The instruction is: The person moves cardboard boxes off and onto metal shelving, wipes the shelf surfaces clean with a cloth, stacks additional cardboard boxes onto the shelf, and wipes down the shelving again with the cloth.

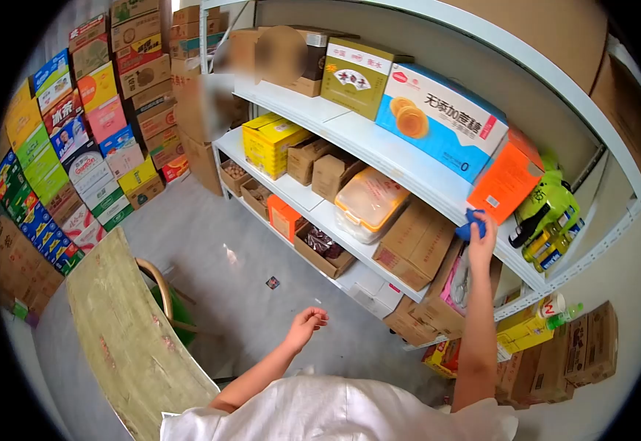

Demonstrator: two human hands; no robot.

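Observation:
My right hand (pixel 482 239) reaches out to the front edge of the upper white shelf (pixel 409 165). Its fingers are closed on a crumpled blue cloth (pixel 470 225), just below an orange box (pixel 508 176). A large blue and white carton (pixel 438 121) with pictures of round biscuits stands to the left of that box. To the right, a green plush-like item (pixel 552 195) sits beside bottles with yellow contents (pixel 546 250). My left hand (pixel 307 327) hangs over the grey floor, its fingers loosely bent and partly apart, with nothing visible in them.
Cartons, a yellow box (pixel 273 145) and a clear-lidded container (pixel 370 203) fill the lower shelf. Stacked boxes (pixel 89 173) line the left wall. A worn table (pixel 133 345) and a chair (pixel 162 294) stand at left. More cartons (pixel 548 367) sit on the floor at right.

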